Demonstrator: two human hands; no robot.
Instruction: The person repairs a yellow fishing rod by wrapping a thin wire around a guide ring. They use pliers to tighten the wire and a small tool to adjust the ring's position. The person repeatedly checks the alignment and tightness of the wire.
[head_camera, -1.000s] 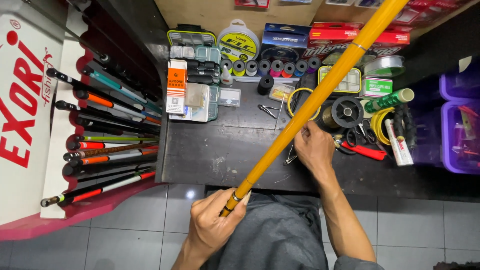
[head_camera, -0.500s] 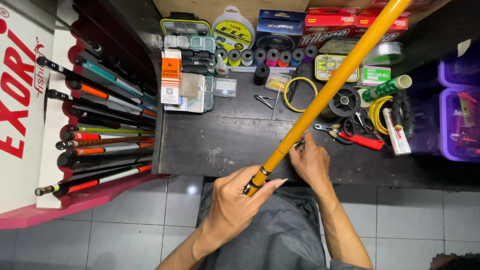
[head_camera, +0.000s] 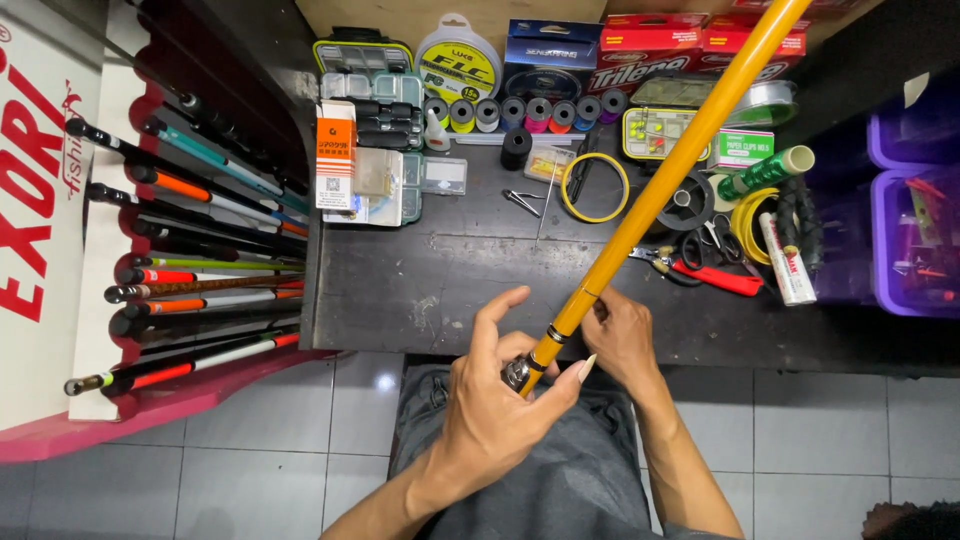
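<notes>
A long yellow fishing rod runs diagonally from my lap up to the top right, over a dark table. My left hand wraps around its lower end, thumb and fingers spread about the black-ringed, metal-tipped butt. Just above, my right hand grips the yellow shaft at the table's front edge. Both hands sit close together over my grey-trousered lap.
A rack of several rods stands at the left. On the table lie a tackle box, line spools, a yellow coil, red-handled pliers and a green tube. Purple bins are at the right.
My right hand has come back from the tools on the table and closed on the rod. My left hand and the rod's butt have moved right, closer to the right hand.
</notes>
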